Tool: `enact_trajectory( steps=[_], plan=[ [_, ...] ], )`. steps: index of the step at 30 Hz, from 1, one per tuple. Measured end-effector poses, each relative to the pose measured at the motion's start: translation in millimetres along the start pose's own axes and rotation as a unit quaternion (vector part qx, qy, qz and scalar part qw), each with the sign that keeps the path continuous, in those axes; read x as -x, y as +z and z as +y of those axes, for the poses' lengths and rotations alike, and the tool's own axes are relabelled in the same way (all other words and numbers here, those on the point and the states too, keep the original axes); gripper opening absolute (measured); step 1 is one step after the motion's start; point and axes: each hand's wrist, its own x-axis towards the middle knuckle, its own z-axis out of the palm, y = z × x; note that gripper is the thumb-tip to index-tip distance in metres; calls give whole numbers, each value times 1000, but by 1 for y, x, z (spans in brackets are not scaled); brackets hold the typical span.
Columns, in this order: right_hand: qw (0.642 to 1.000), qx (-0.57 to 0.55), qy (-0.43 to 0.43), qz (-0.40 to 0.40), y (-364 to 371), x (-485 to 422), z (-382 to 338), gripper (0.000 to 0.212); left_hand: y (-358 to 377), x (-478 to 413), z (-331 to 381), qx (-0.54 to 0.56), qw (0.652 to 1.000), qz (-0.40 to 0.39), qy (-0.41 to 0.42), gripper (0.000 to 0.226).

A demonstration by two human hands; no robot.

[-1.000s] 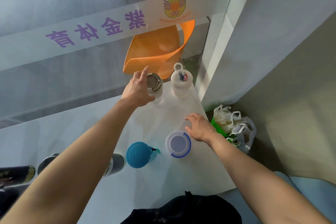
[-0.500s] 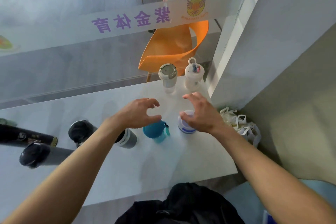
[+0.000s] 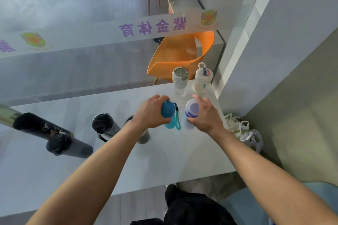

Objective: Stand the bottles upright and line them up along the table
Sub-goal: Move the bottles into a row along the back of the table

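1. Teal, with a matching wrist strap hanging down its side, the teal bottle (image 3: 169, 113) stood upright on the white table (image 3: 182, 151), and the left hand (image 3: 150, 113) was wrapped round its cap and upper body, fingers closed on it.
2. Just beside it to the right, the clear bottle with a blue-rimmed lid (image 3: 191, 113) also stood upright, and the right hand (image 3: 204, 115) clasped it from the right, thumb at the near side and fingers curled over the far side.
3. Two pale bottles stood side by side at the far right corner of the table: a grey-lidded bottle (image 3: 180, 80) and a white bottle with a loop handle (image 3: 203, 78).
4. Left of the hands stood a dark flask (image 3: 105, 126), and another dark bottle (image 3: 142, 137) was partly hidden behind the left forearm.
5. Further left were two more black flasks (image 3: 68, 145) (image 3: 38, 126); the wide lens made it hard to tell whether they stood or leaned.
6. White carrier bags (image 3: 245, 133) sat on the floor past the table's right edge.
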Motion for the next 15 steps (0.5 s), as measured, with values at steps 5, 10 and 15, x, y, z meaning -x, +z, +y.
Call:
enact_trajectory(
  steps=[5,10,15],
  plan=[
    [1000,-1,-1,23,12,-60,-44,98,-46,-25,-47,29,997,55,-38,77],
    [999,-13,-30,-5,36,-111,-82,89,-67,-39,-103,-12,990,76,-117,75],
    [1000,-10,-25,-15,63,-152,-111,91,-73,-52,-145,-14,985,72,-158,73]
  ],
)
